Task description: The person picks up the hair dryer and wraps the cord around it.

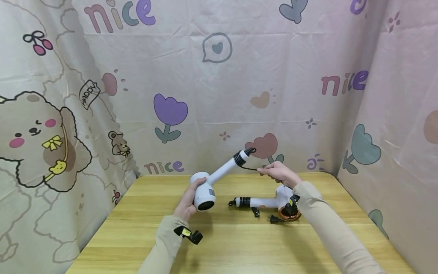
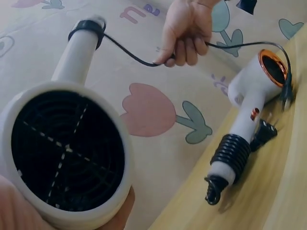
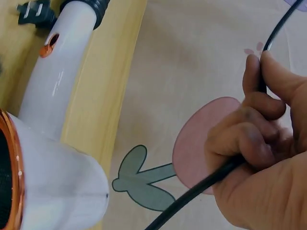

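Observation:
A white hair dryer (image 1: 204, 195) is held up off the table by my left hand (image 1: 189, 198), whose fingers wrap round its barrel. Its handle slants up to the right, with black cord (image 1: 238, 159) coiled near the end. My right hand (image 1: 278, 172) pinches the loose stretch of that cord (image 2: 132, 55), drawn out from the coil. In the right wrist view the cord (image 3: 201, 184) runs through the curled fingers. Past the right hand it leads to a plug (image 2: 287, 93). The left wrist view faces the dryer's dark round grille (image 2: 67, 148).
A second white hair dryer (image 1: 263, 203) with an orange rim lies on the wooden table (image 1: 239, 243) below my right hand, cord coiled round its handle. Black plugs (image 1: 275, 219) are near it. A printed curtain (image 1: 219, 83) hangs behind the table and along both sides.

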`<action>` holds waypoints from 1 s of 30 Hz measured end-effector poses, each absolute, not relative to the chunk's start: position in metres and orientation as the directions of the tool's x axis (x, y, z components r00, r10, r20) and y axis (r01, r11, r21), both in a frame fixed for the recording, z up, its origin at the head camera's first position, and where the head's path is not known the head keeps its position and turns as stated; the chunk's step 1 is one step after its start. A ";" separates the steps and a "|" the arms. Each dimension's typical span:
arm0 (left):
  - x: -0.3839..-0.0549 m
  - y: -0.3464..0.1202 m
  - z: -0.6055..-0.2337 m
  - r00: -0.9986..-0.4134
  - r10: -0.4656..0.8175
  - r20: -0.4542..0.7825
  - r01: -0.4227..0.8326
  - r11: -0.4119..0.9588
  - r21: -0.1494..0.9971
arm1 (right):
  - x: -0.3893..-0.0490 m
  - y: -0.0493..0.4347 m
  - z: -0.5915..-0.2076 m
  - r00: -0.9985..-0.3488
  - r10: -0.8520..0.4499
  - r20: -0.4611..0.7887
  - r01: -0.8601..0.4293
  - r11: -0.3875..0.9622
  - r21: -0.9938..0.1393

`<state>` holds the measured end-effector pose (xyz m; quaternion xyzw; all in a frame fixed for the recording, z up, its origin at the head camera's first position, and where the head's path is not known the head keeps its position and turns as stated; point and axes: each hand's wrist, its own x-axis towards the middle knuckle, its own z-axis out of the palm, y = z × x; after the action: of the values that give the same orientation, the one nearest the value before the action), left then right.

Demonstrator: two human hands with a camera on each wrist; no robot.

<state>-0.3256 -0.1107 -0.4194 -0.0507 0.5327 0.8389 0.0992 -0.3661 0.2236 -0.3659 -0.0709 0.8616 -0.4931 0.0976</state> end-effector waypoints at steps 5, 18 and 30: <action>-0.325 -0.114 -0.423 -0.950 0.232 -0.211 -0.285 -0.363 0.887 | -0.366 0.218 -0.362 -0.989 -0.149 0.000 -0.080 0.533 -0.842; -0.328 -0.120 -0.426 -0.969 0.213 -0.124 -0.150 -0.110 0.983 | -0.364 0.209 -0.347 -0.973 -0.081 0.217 -0.212 0.690 -0.692; -0.328 -0.118 -0.415 -0.999 0.043 0.022 0.033 0.271 0.962 | -0.353 0.190 -0.341 -0.959 -0.129 0.253 -0.257 0.770 -0.583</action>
<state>-0.3285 -0.1176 -0.4155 0.0238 0.7971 0.6034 0.0044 -0.3532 0.1900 -0.3408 -0.1031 0.9356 -0.3228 -0.0996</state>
